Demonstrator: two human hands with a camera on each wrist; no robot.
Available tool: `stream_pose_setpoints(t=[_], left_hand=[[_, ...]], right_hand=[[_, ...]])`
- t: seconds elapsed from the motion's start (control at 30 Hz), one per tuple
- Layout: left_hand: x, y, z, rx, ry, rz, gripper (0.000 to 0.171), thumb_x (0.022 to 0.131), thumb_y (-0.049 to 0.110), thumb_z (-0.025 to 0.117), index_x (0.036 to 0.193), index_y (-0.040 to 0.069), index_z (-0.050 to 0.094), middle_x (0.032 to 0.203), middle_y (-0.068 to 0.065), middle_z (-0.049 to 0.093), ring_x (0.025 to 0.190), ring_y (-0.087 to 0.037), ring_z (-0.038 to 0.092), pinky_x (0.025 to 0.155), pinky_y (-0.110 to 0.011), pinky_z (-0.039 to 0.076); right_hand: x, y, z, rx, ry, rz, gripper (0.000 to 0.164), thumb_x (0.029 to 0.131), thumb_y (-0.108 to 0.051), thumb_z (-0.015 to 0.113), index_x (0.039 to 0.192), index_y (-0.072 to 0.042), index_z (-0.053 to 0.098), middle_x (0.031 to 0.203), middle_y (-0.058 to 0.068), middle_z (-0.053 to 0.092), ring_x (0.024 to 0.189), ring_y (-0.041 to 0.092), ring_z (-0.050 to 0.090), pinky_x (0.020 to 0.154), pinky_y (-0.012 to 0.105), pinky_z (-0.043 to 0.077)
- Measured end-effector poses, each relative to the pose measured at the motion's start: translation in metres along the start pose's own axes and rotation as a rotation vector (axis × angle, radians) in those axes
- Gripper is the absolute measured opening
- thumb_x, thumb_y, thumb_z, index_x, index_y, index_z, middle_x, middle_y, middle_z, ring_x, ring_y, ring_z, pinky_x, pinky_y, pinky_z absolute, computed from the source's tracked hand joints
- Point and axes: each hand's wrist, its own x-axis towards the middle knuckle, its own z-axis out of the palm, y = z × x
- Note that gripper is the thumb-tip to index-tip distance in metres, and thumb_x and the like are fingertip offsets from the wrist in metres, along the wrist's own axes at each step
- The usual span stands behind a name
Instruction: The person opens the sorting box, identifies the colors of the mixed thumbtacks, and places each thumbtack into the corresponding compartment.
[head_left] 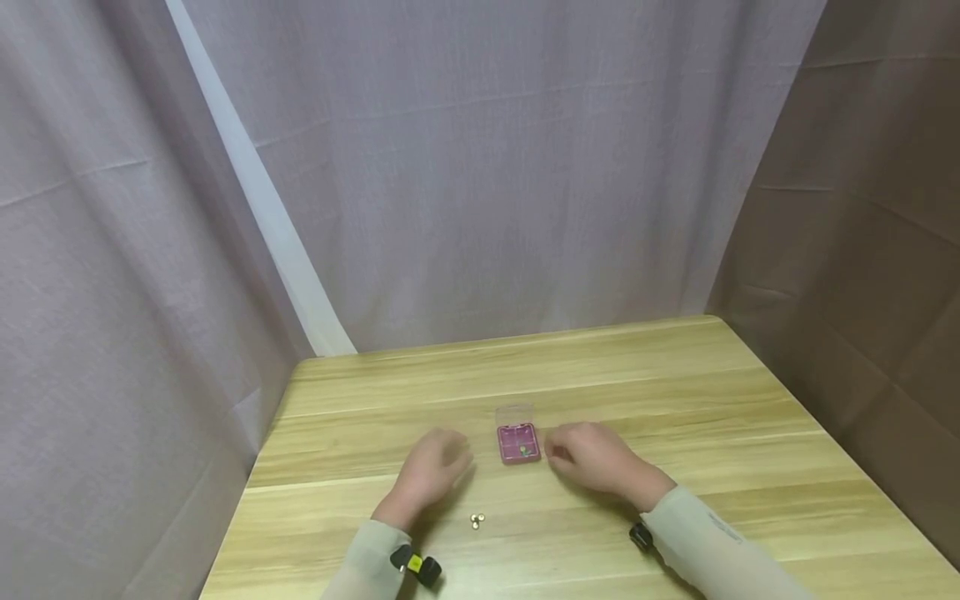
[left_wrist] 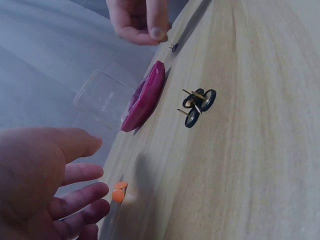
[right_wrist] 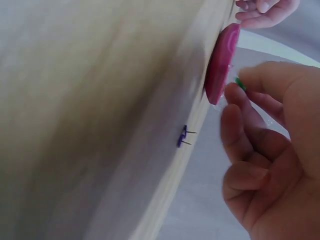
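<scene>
A small pink box (head_left: 519,457) with four compartments lies on the table, its clear lid (left_wrist: 97,97) raised at the back. Green and yellowish pieces (head_left: 525,451) sit in its front right compartment. At the box's right side, my right hand (head_left: 592,457) pinches a small green thumbtack (right_wrist: 240,83) between thumb and forefinger. My left hand (head_left: 432,468) hovers left of the box, fingers loosely bent and holding nothing. Beyond its fingertips, small orange thumbtacks (left_wrist: 119,192) lie on the wood; the hand hides them in the head view.
Several gold-coloured thumbtacks (left_wrist: 198,103) lie points up on the table (head_left: 360,533), nearer the front than the box. Two purple thumbtacks (right_wrist: 183,136) lie by my right hand. Grey curtains (head_left: 480,183) hang behind the table's far edge.
</scene>
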Motion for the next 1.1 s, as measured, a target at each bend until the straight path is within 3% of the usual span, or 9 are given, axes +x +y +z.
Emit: stream_pose_setpoints(t=[0.4, 0.6, 0.87, 1.1], left_hand=[[0.0, 0.001, 0.0, 0.0, 0.001, -0.005, 0.044, 0.093, 0.039, 0.063, 0.125, 0.01, 0.063, 0.12, -0.011, 0.065, 0.107, -0.024, 0.058, 0.098, -0.051, 0.051], [0.0, 0.001, -0.001, 0.001, 0.0, -0.01, 0.043, 0.092, 0.039, 0.064, 0.125, 0.011, 0.063, 0.121, -0.01, 0.065, 0.108, -0.024, 0.058, 0.098, -0.051, 0.051], [-0.001, 0.001, -0.002, -0.016, 0.003, -0.002, 0.042, 0.092, 0.038, 0.064, 0.124, 0.011, 0.063, 0.121, -0.011, 0.065, 0.108, -0.025, 0.058, 0.098, -0.052, 0.051], [-0.001, 0.002, -0.004, -0.024, -0.006, -0.018, 0.042, 0.092, 0.038, 0.064, 0.125, 0.011, 0.062, 0.121, -0.011, 0.064, 0.108, -0.025, 0.058, 0.098, -0.052, 0.051]], right_hand=[[-0.023, -0.006, -0.021, 0.094, -0.22, -0.109, 0.015, 0.084, -0.021, 0.073, 0.077, -0.033, 0.066, 0.074, -0.02, 0.058, 0.069, 0.0, 0.051, 0.064, 0.026, 0.052], [-0.031, -0.007, -0.025, 0.129, -0.29, -0.112, 0.015, 0.085, -0.02, 0.073, 0.076, -0.029, 0.066, 0.071, -0.02, 0.059, 0.069, -0.001, 0.052, 0.068, 0.027, 0.054], [-0.032, -0.004, -0.02, 0.138, -0.305, -0.113, 0.016, 0.086, -0.018, 0.072, 0.076, -0.027, 0.064, 0.068, -0.02, 0.058, 0.065, -0.001, 0.051, 0.065, 0.024, 0.054], [-0.028, -0.005, -0.017, 0.122, -0.287, -0.125, 0.018, 0.085, -0.015, 0.072, 0.074, -0.027, 0.064, 0.066, -0.02, 0.057, 0.063, -0.002, 0.051, 0.073, 0.028, 0.057]])
